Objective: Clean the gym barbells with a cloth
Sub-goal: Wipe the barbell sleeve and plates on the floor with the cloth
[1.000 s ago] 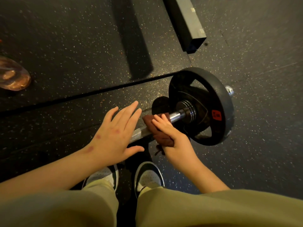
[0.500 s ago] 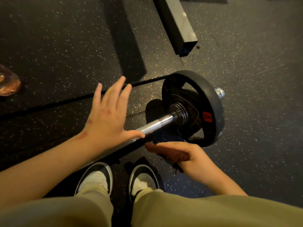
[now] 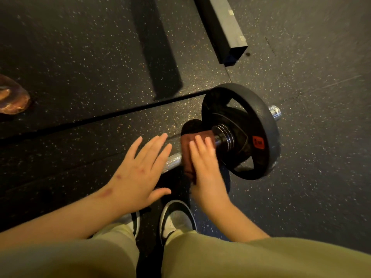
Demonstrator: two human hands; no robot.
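Observation:
A steel barbell (image 3: pixel 173 160) lies across the dark rubber floor, with a black weight plate (image 3: pixel 261 117) on its right end. My right hand (image 3: pixel 204 169) holds a brown cloth (image 3: pixel 185 149) wrapped over the bar right beside the plate's collar, with my fingers laid over the top. My left hand (image 3: pixel 138 173) is spread flat with straight fingers over the bar, just left of the cloth. That hand hides the bar beneath it.
A grey metal beam (image 3: pixel 226 31) lies on the floor behind the plate. A brown rounded object (image 3: pixel 12 97) sits at the left edge. My two shoes (image 3: pixel 176 217) stand just in front of the bar. A seam in the floor mats (image 3: pixel 100 119) runs behind the bar.
Half a second ago my right hand held the cloth off the bar, near my feet. It has moved back onto the bar beside the plate. My left hand has dropped lower over the bar.

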